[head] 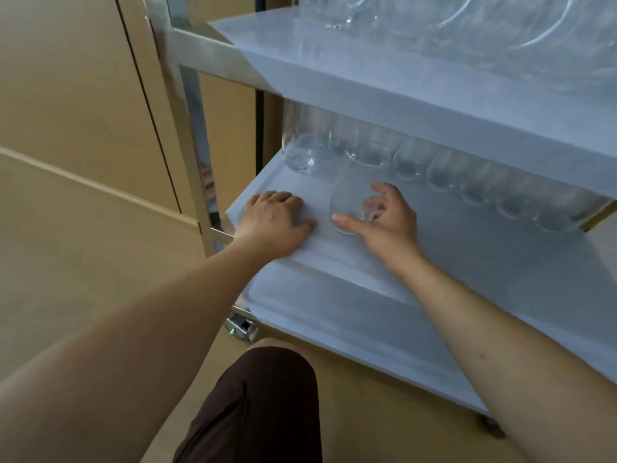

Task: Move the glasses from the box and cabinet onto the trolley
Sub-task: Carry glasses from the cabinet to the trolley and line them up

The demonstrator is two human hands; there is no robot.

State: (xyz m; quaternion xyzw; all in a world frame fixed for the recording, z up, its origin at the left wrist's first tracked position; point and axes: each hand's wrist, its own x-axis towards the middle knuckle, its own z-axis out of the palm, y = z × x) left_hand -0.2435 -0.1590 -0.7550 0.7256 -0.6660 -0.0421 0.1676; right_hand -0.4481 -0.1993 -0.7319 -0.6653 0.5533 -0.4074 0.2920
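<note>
The right hand (389,217) curls round a glass (350,202) to set it on the trolley's middle shelf (467,248), while the left hand (275,222) rests flat, empty, likely steadying.

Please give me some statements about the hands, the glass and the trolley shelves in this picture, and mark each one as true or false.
1. The right hand holds a clear glass on the middle shelf of the trolley. True.
2. The left hand also holds a glass. False: it rests on the middle shelf and holds nothing.
3. A row of glasses stands at the back of the middle shelf. True.
4. The top shelf has nothing on it. False: glassware stands on it.
5. Glasses fill the bottom shelf. False: no glasses are seen on its visible part.
</note>
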